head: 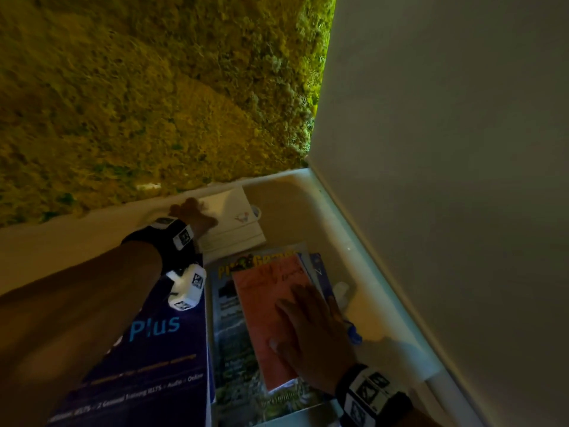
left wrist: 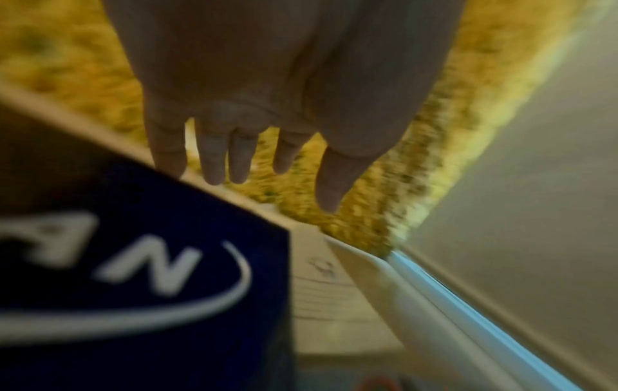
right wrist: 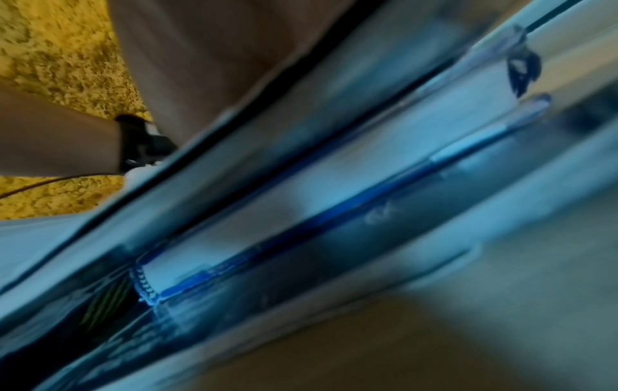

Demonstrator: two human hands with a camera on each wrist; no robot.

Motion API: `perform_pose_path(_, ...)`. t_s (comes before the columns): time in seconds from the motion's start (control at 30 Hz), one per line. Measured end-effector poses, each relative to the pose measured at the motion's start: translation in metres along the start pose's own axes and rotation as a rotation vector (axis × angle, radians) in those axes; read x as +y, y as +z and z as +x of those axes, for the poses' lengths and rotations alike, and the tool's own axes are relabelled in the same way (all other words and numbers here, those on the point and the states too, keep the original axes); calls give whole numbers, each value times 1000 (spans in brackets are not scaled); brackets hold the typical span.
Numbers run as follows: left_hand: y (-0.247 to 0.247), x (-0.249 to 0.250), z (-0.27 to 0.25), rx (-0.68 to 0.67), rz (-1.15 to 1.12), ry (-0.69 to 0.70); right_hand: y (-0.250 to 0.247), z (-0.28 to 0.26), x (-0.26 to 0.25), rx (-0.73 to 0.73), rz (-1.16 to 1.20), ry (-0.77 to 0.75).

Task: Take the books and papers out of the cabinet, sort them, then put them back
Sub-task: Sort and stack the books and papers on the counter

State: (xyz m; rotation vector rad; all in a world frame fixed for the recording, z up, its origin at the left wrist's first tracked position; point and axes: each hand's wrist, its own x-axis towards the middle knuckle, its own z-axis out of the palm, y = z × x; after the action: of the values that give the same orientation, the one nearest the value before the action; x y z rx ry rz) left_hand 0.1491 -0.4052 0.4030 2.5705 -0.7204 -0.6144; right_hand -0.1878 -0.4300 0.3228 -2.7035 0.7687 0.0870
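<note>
Seemingly flat right hand (head: 311, 337) atop orange booklet (head: 268, 315)

Bare forearms, black wrist straps (head: 163, 241) with white marker-printed camera blocks (head: 187, 288) behind both hands

Left hand (left wrist: 267, 105) open, fingers (left wrist: 214, 158) straight and spread above yellow carpet (left wrist: 361, 211). Dark blue book (left wrist: 140, 238) with white lettering at lower left, white paper (left wrist: 327, 291) beside it, cabinet edge (left wrist: 451, 304) to the right.
</note>
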Motion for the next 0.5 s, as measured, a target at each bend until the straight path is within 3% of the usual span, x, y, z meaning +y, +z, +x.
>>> perform_pose_path(0.07, 3, 15, -29, -37, 146, 173, -1, 0, 0, -13, 11, -2)
perform_pose_path(0.13, 21, 27, -70, -230, 284, 376, -1, -1, 0, -20, 2, 6)
perform_pose_path(0.2, 45, 32, -104, -331, 355, 476, -2, -2, -1, -14, -16, 2)
perform_pose_path(0.37, 69, 38, -117, -240, 517, 442, -13, -2, -1, -59, 10, -43)
perform_pose_path(0.5, 62, 41, -104, -300, 489, 320, -17, 3, 0, -102, 26, -65)
